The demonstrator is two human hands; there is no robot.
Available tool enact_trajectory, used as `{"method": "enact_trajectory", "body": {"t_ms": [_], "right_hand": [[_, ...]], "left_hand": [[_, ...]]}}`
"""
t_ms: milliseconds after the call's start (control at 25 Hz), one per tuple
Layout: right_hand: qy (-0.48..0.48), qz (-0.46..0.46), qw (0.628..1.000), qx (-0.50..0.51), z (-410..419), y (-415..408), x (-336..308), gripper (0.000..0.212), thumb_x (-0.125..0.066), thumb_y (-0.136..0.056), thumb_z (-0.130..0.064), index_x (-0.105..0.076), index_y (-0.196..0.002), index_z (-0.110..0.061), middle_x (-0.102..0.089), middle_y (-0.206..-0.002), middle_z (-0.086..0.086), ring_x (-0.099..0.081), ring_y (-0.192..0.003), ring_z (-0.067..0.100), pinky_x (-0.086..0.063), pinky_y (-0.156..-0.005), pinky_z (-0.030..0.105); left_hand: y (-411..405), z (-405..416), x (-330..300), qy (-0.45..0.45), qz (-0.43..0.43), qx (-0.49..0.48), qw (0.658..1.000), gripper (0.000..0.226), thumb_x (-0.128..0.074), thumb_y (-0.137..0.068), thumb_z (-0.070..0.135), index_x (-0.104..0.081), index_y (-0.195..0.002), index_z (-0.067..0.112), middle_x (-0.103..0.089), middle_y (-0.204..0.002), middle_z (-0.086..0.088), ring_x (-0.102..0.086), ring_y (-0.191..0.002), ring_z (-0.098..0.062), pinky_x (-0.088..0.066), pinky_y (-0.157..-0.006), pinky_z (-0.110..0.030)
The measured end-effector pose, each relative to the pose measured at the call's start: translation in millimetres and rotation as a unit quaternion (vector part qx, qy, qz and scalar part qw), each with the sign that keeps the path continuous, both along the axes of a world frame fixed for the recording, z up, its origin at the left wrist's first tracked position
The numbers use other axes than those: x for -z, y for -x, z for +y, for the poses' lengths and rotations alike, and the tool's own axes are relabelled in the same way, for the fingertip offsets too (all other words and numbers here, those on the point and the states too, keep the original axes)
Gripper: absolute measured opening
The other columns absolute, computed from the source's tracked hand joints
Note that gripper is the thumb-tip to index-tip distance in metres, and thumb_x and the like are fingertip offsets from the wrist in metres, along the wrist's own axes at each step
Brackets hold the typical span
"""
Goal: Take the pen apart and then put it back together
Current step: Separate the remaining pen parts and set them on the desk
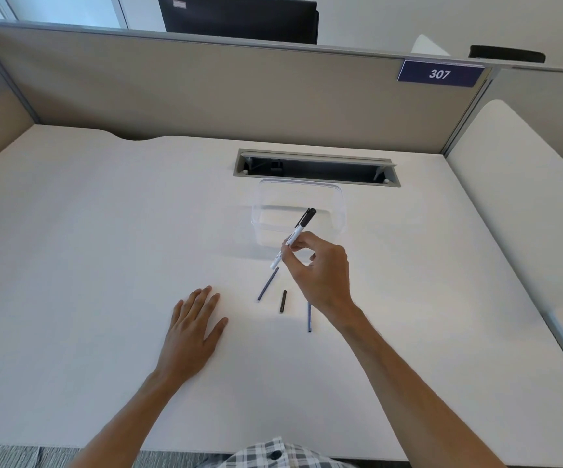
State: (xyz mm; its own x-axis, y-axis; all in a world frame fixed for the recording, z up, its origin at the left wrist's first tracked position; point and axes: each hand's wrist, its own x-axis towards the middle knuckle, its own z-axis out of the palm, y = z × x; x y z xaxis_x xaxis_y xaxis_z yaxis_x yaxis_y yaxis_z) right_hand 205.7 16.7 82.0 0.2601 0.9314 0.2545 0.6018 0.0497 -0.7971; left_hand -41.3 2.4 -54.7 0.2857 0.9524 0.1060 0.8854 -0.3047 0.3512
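Now right hand [320, 268] pinches the pen [294, 238]; left hand [193, 327] lies flat.

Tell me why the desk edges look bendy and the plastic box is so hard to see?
Head view: the wide-angle lens bows the desk edges; the clear plastic box nearly vanishes against the bright white top, showing only faint rims and a soft shadow.

The left hand [194, 327] lies flat, palm down, fingers straight and slightly spread. The right hand [319, 268] is raised, fingertips and thumb pinching a pen [295, 236].
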Motion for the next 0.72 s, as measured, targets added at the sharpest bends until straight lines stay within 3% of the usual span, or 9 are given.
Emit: {"method": "enact_trajectory", "body": {"t_ms": [80, 160, 320, 520, 720], "right_hand": [[0.003, 0.029, 1.000, 0.003, -1.3, -3.1, -0.4, 0.010, -0.066, -0.085, -0.033, -0.072, -0.088, -0.025, -0.076, -0.084, -0.013, -0.069, -0.081, 0.002, -0.038, -0.065, 0.019], [0.009, 0.059, 0.998, -0.004, -5.8, -5.6, -0.1, 0.009, -0.066, -0.086, -0.030, -0.072, -0.089, -0.024, -0.075, -0.082, -0.013, -0.069, -0.079, 0.004, -0.038, -0.062, 0.019], [0.009, 0.082, 0.996, -0.038, -15.8, -8.6, 7.8, 0.014, -0.062, -0.091, -0.035, -0.070, -0.093, -0.024, -0.069, -0.080, -0.010, -0.061, -0.067, 0.028, -0.043, -0.055, 0.035], [0.011, 0.088, 0.994, -0.061, -23.3, -10.1, 18.7, 0.009, -0.063, -0.094, -0.028, -0.070, -0.095, -0.022, -0.064, -0.084, -0.005, -0.060, -0.076, 0.014, -0.038, -0.056, 0.024], [0.033, 0.052, 0.994, -0.089, -29.7, -9.4, 24.7, 0.013, -0.062, -0.095, -0.032, -0.072, -0.098, -0.024, -0.055, -0.082, -0.010, -0.058, -0.078, 0.009, -0.036, -0.062, 0.017]], "left_hand": [[1.3, 0.3, -0.7, 0.006, 0.001, 0.000, 1.000, 0.064, -0.024, -0.095, 0.057, -0.043, -0.142, 0.018, -0.035, -0.154, -0.002, -0.024, -0.143, -0.019, -0.014, -0.117, -0.038], [1.8, 1.5, -1.3, 0.010, 0.003, 0.001, 1.000, 0.069, -0.019, -0.094, 0.062, -0.043, -0.142, 0.018, -0.035, -0.154, -0.002, -0.024, -0.144, -0.019, -0.015, -0.117, -0.038], [0.6, 4.9, -6.0, 0.014, 0.006, -0.007, 1.000, 0.072, -0.023, -0.091, 0.064, -0.049, -0.138, 0.017, -0.038, -0.152, -0.003, -0.028, -0.142, -0.021, -0.019, -0.115, -0.038], [-5.7, 7.0, -21.0, 0.001, -0.023, -0.005, 1.000, 0.063, -0.035, -0.088, 0.057, -0.058, -0.128, 0.014, -0.048, -0.145, -0.007, -0.038, -0.137, -0.026, -0.031, -0.110, -0.043], [-30.5, 6.8, -67.8, -0.113, -0.087, 0.015, 0.990, 0.043, -0.049, -0.091, 0.044, -0.063, -0.118, 0.013, -0.057, -0.134, -0.003, -0.046, -0.130, -0.023, -0.038, -0.103, -0.036]]}}
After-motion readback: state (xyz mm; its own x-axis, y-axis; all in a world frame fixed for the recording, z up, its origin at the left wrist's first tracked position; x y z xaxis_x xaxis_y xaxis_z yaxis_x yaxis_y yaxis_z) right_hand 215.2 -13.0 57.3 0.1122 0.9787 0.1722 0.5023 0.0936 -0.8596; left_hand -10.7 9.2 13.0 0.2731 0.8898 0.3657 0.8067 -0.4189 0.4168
